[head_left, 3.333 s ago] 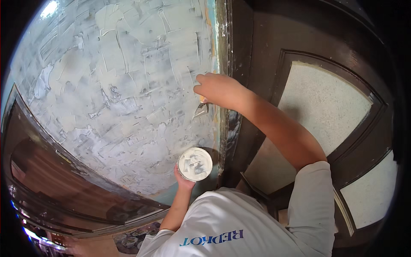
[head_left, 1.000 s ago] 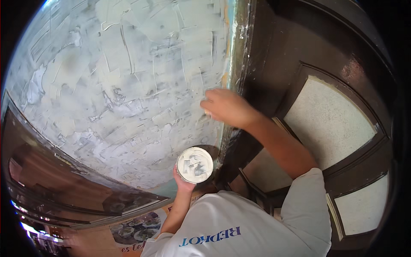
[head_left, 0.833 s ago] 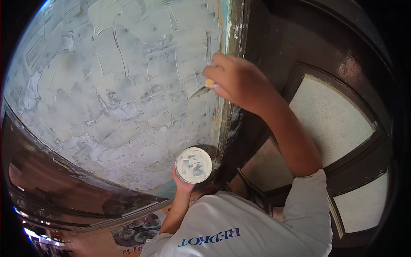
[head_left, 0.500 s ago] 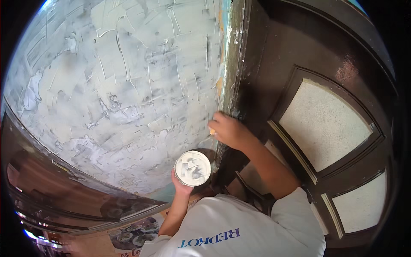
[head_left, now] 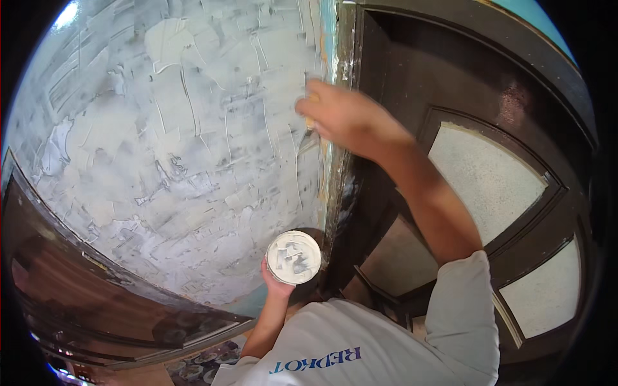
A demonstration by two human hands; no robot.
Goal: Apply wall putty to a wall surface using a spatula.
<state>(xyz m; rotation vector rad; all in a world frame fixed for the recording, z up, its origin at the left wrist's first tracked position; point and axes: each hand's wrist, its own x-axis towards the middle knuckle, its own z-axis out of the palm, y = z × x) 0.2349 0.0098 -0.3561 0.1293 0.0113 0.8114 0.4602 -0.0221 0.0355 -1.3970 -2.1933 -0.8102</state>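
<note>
My left hand [head_left: 279, 285] grips the side of a round tub [head_left: 293, 257] from below, holding it low before the wall. White putty with smeared grey streaks fills the tub. Higher up, my right hand [head_left: 344, 119] is closed around the yellowish handle of a putty knife [head_left: 310, 122]. Its thin blade points down at the wall's right edge; whether it touches the surface I cannot tell. The wall [head_left: 193, 135] is coated in rough whitish-grey putty with ridges, streaks and some smoother pale patches.
A worn wooden door frame [head_left: 344, 58] with chipped paint borders the wall on the right. Beyond it stands a dark brown door [head_left: 450, 77] with pale panels [head_left: 483, 180]. At lower left is glossy dark woodwork [head_left: 129, 296], with a printed picture [head_left: 199, 367] below it.
My right hand has moved up along the wall's right edge with the putty knife, and the arm is more raised. My left hand still holds the tub, at nearly the same place.
</note>
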